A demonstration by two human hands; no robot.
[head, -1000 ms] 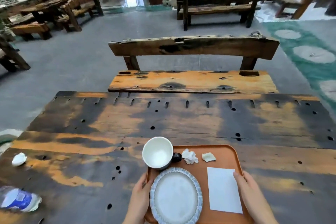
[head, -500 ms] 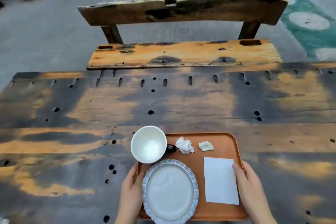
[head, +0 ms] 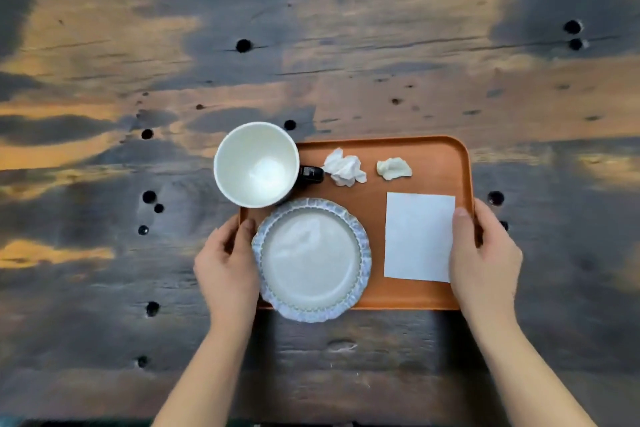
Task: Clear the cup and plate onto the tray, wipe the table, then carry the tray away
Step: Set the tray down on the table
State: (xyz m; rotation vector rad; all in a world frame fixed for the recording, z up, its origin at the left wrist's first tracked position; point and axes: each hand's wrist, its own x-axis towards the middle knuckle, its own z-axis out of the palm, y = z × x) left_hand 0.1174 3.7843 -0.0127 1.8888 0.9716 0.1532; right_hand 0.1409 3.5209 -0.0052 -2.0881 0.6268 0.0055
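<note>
Cup point(head: 256, 165) overhangs the tray's point(head: 415, 295) far-left corner; with left hand point(head: 227, 267) and right hand point(head: 485, 253) gripping its edges, tilt and it tips.

Both forearms are bare to the frame's edge, and the left hand point(head: 227, 267) and right hand point(head: 485, 256) are ungloved.

Looking almost straight down from head height, close over the wooden table point(head: 104, 45), facing forward with the far edge toward the top of frame. Taking in the orange tray point(head: 433, 152) just below centre, with both forearms entering from the bottom edge. Filling the whole frame with tabletop, bowing toward the edges under the wide lens. Offering only one view, so sharing nothing with another.
</note>
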